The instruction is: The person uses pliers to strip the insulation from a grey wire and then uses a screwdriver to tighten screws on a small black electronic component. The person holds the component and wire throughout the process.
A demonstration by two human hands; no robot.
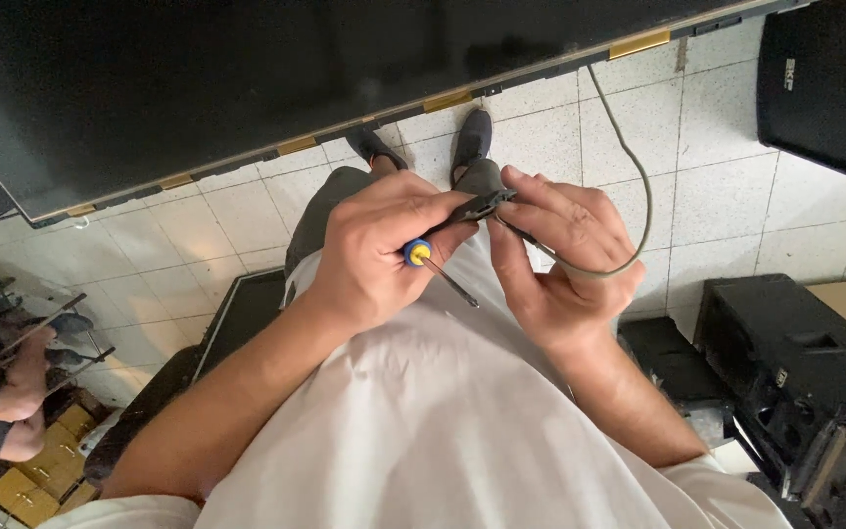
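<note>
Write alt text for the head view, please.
Seen from above, a person's left hand holds a blue-and-yellow screwdriver while the right hand pinches a thin grey cable, over a tiled floor beside a large dark screen panel.

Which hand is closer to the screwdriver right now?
Left. The left hand grips the screwdriver in its fist. The right hand sits just beside it, pinching the grey cable instead.

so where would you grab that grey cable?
Probably on the free curved stretch of the grey cable right of the right hand, coming from the right. It arcs clear above the tiles; the end near the left hand is crowded by fingers and the screwdriver.
</note>
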